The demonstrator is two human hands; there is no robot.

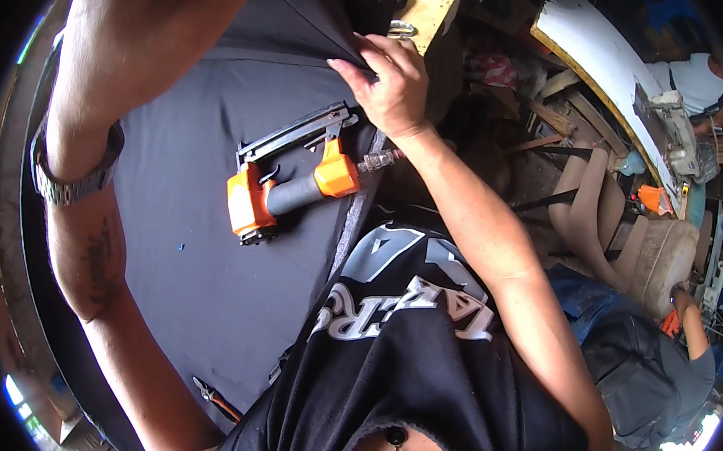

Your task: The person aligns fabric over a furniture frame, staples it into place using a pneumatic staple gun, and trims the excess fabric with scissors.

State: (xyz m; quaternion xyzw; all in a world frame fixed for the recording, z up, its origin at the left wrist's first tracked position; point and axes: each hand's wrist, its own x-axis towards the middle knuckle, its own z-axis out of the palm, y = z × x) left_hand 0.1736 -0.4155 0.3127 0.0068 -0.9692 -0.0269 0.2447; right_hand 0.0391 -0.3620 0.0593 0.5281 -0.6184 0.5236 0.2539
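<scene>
My right hand point(395, 85) pinches the edge of a black fabric point(288, 19) at the top, thumb and fingers closed on it. Raised close at the upper left is my left hand point(161, 40), with a metal watch point(79, 185) on the wrist; its fingers run past the top edge, hidden from sight. Below the hands, an orange and black pneumatic staple gun point(297, 183) lies on its side on a large black-covered panel point(180, 297). An air hose coupling point(378, 161) joins its handle end. Pliers point(217, 398) with orange and black handles lie near my body.
A yellowish block point(427, 12) stands beyond my right hand. Wood scraps point(575, 106) and a curved white panel point(600, 54) clutter the right side. One person point(649, 363) in dark clothes sits at lower right; another point(702, 86) is at upper right.
</scene>
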